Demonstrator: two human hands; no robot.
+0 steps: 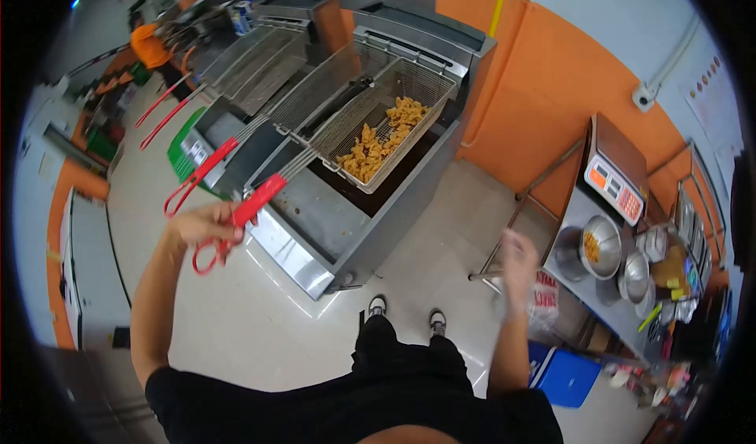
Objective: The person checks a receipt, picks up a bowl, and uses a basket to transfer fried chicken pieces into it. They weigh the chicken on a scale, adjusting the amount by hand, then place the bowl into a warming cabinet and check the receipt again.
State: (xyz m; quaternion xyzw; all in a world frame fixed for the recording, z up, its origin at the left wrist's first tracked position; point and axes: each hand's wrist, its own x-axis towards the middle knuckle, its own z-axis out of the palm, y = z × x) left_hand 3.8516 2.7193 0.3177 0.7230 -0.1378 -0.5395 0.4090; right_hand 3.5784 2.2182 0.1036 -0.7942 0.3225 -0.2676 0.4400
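My left hand (206,227) is wrapped round the red handle (258,200) of a wire fryer basket (429,88). Golden fried pieces (370,151) lie inside that basket, which sits over the dark oil (358,196) of the steel fryer (319,231). Beside it is a second wire basket (315,94) with its own red handle (206,168). On the right, my right hand (518,267) is raised in the air between the fryer and the side table, touching nothing visible; its fingers are smeared by motion.
A steel side table (568,243) at the right bears a scale (614,184) and metal bowls (602,247). Below stands a blue cooler box (568,377). Another fryer (272,74) is at the back left, with a person in orange (150,46) beyond.
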